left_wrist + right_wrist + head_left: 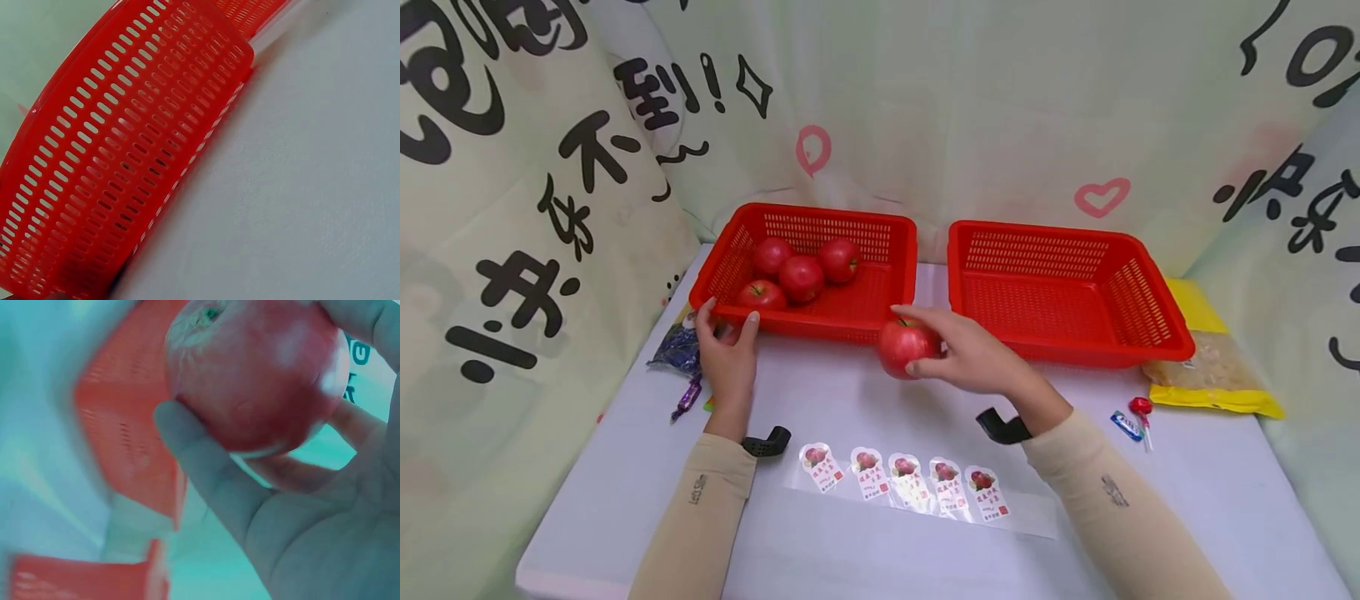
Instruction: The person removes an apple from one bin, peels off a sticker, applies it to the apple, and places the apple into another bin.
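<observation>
In the head view my right hand (966,350) holds a red apple (904,348) between thumb and fingers, in front of the left basket's right corner. The right wrist view shows this apple (256,375) close up, its stem end at the upper left. My left hand (730,362) grips the front left corner of the left red plastic basket (872,287). Several apples (801,278) lie in that basket's left half. Its slotted outer wall (125,137) fills much of the left wrist view, where my hand is almost wholly out of sight.
On the right stands a second red basket (1037,296), with a yellow-edged bag (1213,367) beside it. A lollipop (1141,407) and a blue-wrapped candy (1126,426) lie nearby. Apple-picture stickers (910,482) on a clear strip lie in front. Dark packet (677,346) and purple candy (687,398) sit left.
</observation>
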The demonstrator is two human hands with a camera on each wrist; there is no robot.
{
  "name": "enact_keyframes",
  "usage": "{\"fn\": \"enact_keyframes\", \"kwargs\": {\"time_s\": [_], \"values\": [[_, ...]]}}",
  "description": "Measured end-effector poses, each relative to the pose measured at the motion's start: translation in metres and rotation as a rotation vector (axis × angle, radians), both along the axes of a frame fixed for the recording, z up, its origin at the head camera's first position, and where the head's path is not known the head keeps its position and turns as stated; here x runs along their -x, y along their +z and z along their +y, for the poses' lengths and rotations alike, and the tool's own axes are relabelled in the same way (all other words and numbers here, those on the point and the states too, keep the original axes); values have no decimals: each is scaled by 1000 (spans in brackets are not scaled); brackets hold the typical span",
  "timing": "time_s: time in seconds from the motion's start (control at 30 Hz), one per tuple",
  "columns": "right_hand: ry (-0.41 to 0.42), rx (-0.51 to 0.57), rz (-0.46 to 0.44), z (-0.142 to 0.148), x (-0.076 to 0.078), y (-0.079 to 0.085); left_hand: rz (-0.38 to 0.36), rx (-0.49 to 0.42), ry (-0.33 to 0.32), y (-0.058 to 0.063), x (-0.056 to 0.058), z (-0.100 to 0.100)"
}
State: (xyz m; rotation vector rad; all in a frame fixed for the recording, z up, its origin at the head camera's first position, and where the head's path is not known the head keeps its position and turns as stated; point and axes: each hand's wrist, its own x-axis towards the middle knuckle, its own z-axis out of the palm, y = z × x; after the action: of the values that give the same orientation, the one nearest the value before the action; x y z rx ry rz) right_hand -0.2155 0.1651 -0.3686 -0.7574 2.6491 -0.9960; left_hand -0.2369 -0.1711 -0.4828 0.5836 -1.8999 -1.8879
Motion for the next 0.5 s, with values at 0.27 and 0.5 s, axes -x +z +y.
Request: {"fn": "enact_keyframes", "kwargs": {"time_s": [0.27,0.5], "values": [[-201,-14,76,21,-49,-49,5,-20,-8,-1,1,-1],[-301,-54,103,14,-54,-76,15,-10,1,-3,2,-1]]}}
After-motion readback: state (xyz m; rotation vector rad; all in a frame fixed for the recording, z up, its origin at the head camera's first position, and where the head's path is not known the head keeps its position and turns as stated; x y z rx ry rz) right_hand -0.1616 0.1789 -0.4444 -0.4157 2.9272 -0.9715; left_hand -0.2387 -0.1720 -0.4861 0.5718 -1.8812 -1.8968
